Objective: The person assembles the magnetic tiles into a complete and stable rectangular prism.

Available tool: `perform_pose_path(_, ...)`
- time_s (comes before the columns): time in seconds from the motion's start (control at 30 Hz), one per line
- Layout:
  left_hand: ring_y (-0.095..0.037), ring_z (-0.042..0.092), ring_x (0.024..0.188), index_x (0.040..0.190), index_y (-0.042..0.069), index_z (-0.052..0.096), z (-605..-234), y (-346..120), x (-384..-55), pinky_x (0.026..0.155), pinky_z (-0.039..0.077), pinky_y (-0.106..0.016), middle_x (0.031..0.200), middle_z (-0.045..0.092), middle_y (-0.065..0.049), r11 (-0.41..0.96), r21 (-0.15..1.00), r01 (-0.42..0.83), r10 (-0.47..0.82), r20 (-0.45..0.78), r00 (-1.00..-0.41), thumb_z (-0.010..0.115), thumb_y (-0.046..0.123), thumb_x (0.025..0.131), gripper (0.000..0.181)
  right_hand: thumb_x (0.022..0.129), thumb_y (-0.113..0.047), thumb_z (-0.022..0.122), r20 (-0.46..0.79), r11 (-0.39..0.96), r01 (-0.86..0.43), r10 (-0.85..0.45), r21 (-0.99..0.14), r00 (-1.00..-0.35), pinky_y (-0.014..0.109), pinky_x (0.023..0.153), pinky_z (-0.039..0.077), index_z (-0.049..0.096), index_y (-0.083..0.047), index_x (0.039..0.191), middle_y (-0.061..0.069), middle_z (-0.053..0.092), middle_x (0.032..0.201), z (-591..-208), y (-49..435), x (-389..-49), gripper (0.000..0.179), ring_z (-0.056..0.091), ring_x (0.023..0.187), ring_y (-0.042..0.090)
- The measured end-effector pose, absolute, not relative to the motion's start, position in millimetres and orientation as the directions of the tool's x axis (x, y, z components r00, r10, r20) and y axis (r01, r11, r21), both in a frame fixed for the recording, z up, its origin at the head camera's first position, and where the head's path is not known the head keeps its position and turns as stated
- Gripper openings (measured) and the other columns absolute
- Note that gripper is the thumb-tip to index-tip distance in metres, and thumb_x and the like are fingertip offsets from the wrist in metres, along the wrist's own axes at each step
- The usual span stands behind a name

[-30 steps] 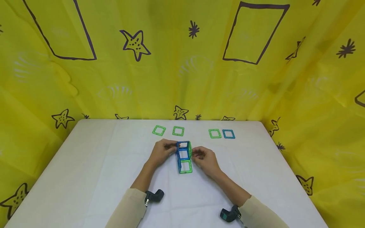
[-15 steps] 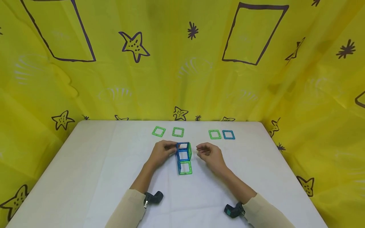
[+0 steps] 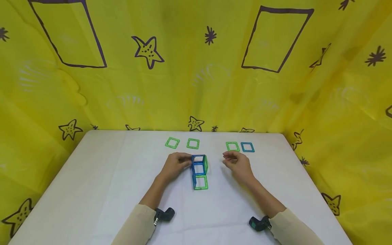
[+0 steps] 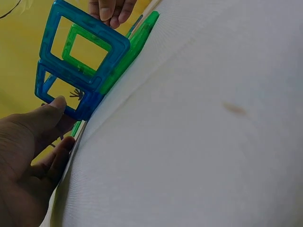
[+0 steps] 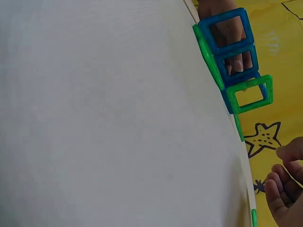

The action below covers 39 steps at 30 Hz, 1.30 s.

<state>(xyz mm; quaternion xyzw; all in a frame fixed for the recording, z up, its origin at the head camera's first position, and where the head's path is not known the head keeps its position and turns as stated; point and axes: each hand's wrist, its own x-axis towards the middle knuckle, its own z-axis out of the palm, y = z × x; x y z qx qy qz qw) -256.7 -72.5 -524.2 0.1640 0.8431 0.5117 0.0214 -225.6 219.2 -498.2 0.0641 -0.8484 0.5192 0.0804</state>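
Observation:
Several see-through blue and green square magnetic tiles stand joined as a small structure (image 3: 194,177) on the white table. Blue tiles form its left and back parts; a green tile (image 3: 206,165) stands upright on the right, and another green tile (image 3: 201,188) lies flat at the front. My left hand (image 3: 175,166) pinches the far left blue tile (image 4: 84,115), thumb on its near face and fingers partly hidden behind. To the right of the structure, my right hand (image 3: 240,167) hovers apart from it, fingers loosely bent and holding nothing.
Along the back of the table (image 3: 122,190) lie loose square tiles: two green tiles (image 3: 172,143) (image 3: 193,147) left of centre, then a green tile (image 3: 232,142) and a blue tile (image 3: 247,151) side by side on the right. A yellow patterned curtain (image 3: 171,95) surrounds the table.
My right hand has let go of the structure's green side and moved right, away from it. The left hand keeps its hold, and the structure stands as before.

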Motion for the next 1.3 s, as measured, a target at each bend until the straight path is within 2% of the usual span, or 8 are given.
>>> perform_pose_path(0.57, -0.024, 0.069, 0.117, 0.119, 0.008, 0.079, -524.5, -71.5, -259.9, 0.105, 0.053, -0.042, 0.117, 0.077, -0.002, 0.437, 0.852, 0.289, 0.329, 0.148, -0.933, 0.077, 0.011, 0.097, 0.022, 0.093, 0.001, 0.077, 0.225, 0.519, -0.173, 0.039, -0.837, -0.974, 0.011, 0.083, 0.052, 0.07, 0.009, 0.12, 0.023, 0.072, 0.113, -493.4, 251.2, -241.0, 0.029, 0.067, 0.103, 0.033)
perform_pose_path(0.87, -0.023, 0.069, 0.118, 0.12, 0.008, 0.078, -524.2, -71.3, -259.7, 0.105, 0.053, -0.042, 0.117, 0.077, -0.001, 0.44, 0.851, 0.287, 0.33, 0.144, -0.933, 0.076, 0.012, 0.098, 0.023, 0.093, 0.0, 0.078, 0.255, 0.557, -0.182, 0.056, -0.81, -0.965, 0.011, 0.085, 0.05, 0.07, 0.01, 0.121, 0.025, 0.071, 0.115, -491.1, 268.9, -248.7, 0.031, 0.067, 0.105, 0.038)
perform_pose_path(1.1, -0.023, 0.069, 0.116, 0.12, 0.007, 0.078, -522.9, -71.0, -257.5, 0.104, 0.054, -0.042, 0.117, 0.077, -0.002, 0.438, 0.854, 0.279, 0.328, 0.137, -0.935, 0.076, 0.011, 0.098, 0.023, 0.094, -0.002, 0.077, 0.225, 0.572, -0.142, 0.077, -0.808, -0.971, 0.006, 0.081, 0.048, 0.069, 0.009, 0.124, 0.026, 0.07, 0.12, -490.2, 284.6, -254.2, 0.033, 0.065, 0.11, 0.039)
perform_pose_path(1.2, -0.023, 0.069, 0.116, 0.12, 0.007, 0.079, -522.7, -71.5, -257.5, 0.104, 0.054, -0.042, 0.116, 0.077, -0.002, 0.442, 0.853, 0.278, 0.321, 0.139, -0.937, 0.076, 0.011, 0.098, 0.023, 0.095, -0.005, 0.077, 0.223, 0.591, -0.135, 0.079, -0.795, -0.972, 0.014, 0.086, 0.051, 0.069, 0.008, 0.125, 0.026, 0.069, 0.123, -488.8, 289.4, -256.7, 0.034, 0.063, 0.113, 0.04)
perform_pose_path(1.3, -0.024, 0.069, 0.117, 0.12, 0.007, 0.079, -523.3, -72.3, -258.0, 0.105, 0.054, -0.043, 0.117, 0.077, -0.002, 0.446, 0.85, 0.281, 0.32, 0.142, -0.937, 0.076, 0.012, 0.098, 0.022, 0.095, -0.007, 0.077, 0.218, 0.607, -0.127, 0.078, -0.785, -0.973, 0.032, 0.097, 0.053, 0.067, 0.008, 0.128, 0.025, 0.067, 0.127, -487.9, 292.5, -259.5, 0.037, 0.061, 0.116, 0.04)
